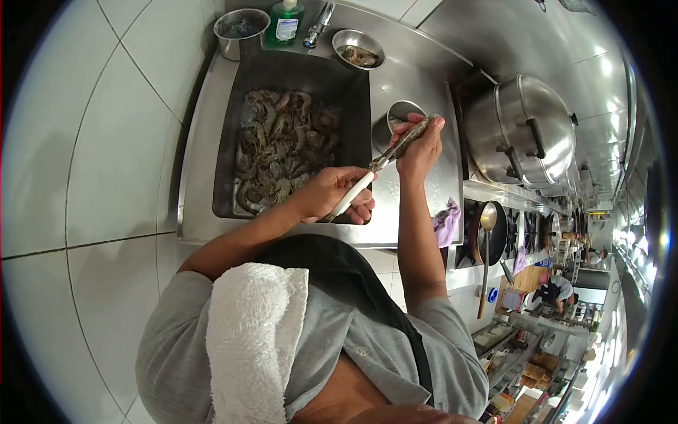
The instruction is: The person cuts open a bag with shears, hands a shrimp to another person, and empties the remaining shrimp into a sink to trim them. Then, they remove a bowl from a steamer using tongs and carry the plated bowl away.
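Note:
My left hand is closed around a white-handled tool, over the right front corner of the dark sink basin. The tool's metal end meets the head end of a grey shrimp. My right hand grips this shrimp between thumb and fingers, to the right of the basin and just beside a metal container. Many raw shrimp lie heaped in the basin. Part of the tool's handle is hidden by my left fingers.
Behind the basin are a metal pot, a green soap bottle, a faucet and a steel bowl. To the right are a purple cloth, a large steel pot and a wok. Another person stands far off.

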{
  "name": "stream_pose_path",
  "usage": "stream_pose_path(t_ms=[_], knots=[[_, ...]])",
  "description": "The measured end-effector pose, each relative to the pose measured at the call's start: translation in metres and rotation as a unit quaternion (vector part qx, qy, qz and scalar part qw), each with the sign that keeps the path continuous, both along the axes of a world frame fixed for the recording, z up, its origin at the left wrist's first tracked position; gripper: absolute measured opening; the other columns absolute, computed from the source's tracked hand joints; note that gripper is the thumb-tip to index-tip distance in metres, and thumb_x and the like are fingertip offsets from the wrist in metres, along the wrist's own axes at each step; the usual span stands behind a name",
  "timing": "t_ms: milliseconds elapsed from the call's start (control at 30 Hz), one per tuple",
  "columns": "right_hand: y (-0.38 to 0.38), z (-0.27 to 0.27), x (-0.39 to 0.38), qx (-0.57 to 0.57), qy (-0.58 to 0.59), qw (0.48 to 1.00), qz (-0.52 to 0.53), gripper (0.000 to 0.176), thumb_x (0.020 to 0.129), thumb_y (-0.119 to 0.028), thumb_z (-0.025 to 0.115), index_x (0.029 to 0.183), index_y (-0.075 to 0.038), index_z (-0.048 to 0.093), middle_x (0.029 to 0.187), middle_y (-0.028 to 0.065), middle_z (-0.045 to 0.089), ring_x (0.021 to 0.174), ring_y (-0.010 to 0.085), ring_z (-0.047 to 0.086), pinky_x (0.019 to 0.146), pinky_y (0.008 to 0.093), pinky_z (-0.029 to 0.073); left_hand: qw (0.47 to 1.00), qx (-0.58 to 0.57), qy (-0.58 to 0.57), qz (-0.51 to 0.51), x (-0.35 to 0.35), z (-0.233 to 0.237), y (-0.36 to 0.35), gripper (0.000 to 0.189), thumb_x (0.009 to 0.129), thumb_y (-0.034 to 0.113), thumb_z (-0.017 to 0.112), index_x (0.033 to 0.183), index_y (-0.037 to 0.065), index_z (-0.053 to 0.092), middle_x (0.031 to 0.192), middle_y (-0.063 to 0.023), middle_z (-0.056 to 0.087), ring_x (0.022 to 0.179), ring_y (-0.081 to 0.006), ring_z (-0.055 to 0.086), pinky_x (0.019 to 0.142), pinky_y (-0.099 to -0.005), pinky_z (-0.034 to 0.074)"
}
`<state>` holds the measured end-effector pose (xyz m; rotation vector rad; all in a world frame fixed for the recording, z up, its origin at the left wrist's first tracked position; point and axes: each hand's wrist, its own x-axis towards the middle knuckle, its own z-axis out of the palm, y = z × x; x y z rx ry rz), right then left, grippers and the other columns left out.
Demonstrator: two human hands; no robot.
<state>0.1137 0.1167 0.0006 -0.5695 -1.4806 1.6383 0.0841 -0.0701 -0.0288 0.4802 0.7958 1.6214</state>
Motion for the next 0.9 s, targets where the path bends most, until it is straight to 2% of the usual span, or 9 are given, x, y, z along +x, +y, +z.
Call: stream_pose_path(t_ms=[100, 367, 467, 533, 567, 700, 900], knots=[[-0.004, -0.007, -0.005, 0.037, -0.018, 0.999, -0.015, 0.059, 0.098, -0.051, 0.033, 0.087, 0.003, 0.054, 0.055, 0.0112, 0.055, 0.041, 0.0168, 0.050, 0.039, 0.0267, 0.041, 0.998, 0.021, -0.060, -0.017, -0.009, 0.010, 0.001, 0.045, 0.087, 0.011, 0.062, 0.127, -0.002, 0.046, 0.087, -0.0160, 0.063, 0.071, -0.0202, 0.066, 0.065, -0.0318, 0.056], [-0.012, -0.002, -0.015, 0.063, -0.028, 0.998, -0.006, 0.056, 0.099, -0.046, 0.032, 0.087, 0.002, 0.057, 0.055, 0.0109, 0.056, 0.042, 0.0164, 0.051, 0.043, 0.0263, 0.042, 0.999, 0.030, -0.029, -0.001, -0.016, 0.004, -0.007, 0.044, 0.088, 0.015, 0.061, 0.125, -0.004, 0.046, 0.089, -0.0177, 0.064, 0.073, -0.0220, 0.067, 0.066, -0.0344, 0.056], [-0.020, -0.007, -0.015, 0.130, -0.079, 0.988, -0.017, 0.057, 0.100, -0.045, 0.030, 0.085, 0.003, 0.058, 0.061, 0.0103, 0.057, 0.045, 0.0160, 0.052, 0.045, 0.0269, 0.042, 0.997, 0.045, -0.055, 0.012, -0.024, 0.007, -0.008, 0.041, 0.089, 0.015, 0.060, 0.123, -0.003, 0.048, 0.090, -0.0177, 0.064, 0.075, -0.0226, 0.067, 0.066, -0.0350, 0.057], [-0.032, -0.026, -0.017, 0.294, -0.094, 0.951, -0.013, 0.056, 0.101, -0.043, 0.030, 0.085, 0.003, 0.059, 0.065, 0.0097, 0.057, 0.045, 0.0163, 0.052, 0.044, 0.0274, 0.042, 0.996, 0.043, -0.068, 0.034, -0.037, 0.009, 0.000, 0.039, 0.089, 0.015, 0.060, 0.122, -0.003, 0.049, 0.091, -0.0179, 0.064, 0.075, -0.0230, 0.067, 0.068, -0.0354, 0.057], [-0.033, -0.029, -0.023, 0.270, -0.075, 0.959, -0.040, 0.056, 0.101, -0.043, 0.030, 0.083, 0.002, 0.059, 0.061, 0.0089, 0.057, 0.045, 0.0159, 0.053, 0.045, 0.0267, 0.042, 0.996, 0.059, -0.068, 0.020, -0.044, 0.012, -0.004, 0.038, 0.089, 0.015, 0.061, 0.120, -0.003, 0.049, 0.092, -0.0188, 0.064, 0.077, -0.0234, 0.067, 0.069, -0.0364, 0.057], [-0.028, -0.012, -0.023, 0.063, -0.094, 0.993, -0.017, 0.058, 0.098, -0.047, 0.033, 0.087, 0.003, 0.061, 0.053, 0.0092, 0.055, 0.042, 0.0157, 0.051, 0.042, 0.0257, 0.041, 0.999, 0.018, -0.027, -0.034, -0.036, 0.014, -0.031, 0.043, 0.089, 0.016, 0.060, 0.125, -0.004, 0.045, 0.093, -0.0191, 0.063, 0.078, -0.0240, 0.066, 0.069, -0.0356, 0.056], [-0.022, -0.014, -0.024, 0.081, -0.089, 0.993, -0.013, 0.059, 0.099, -0.047, 0.031, 0.087, 0.003, 0.058, 0.056, 0.0092, 0.056, 0.047, 0.0162, 0.056, 0.045, 0.0253, 0.042, 0.997, -0.001, -0.051, -0.049, -0.037, 0.008, -0.038, 0.048, 0.089, 0.018, 0.059, 0.128, -0.005, 0.043, 0.093, -0.0201, 0.062, 0.078, -0.0254, 0.066, 0.071, -0.0377, 0.055]])
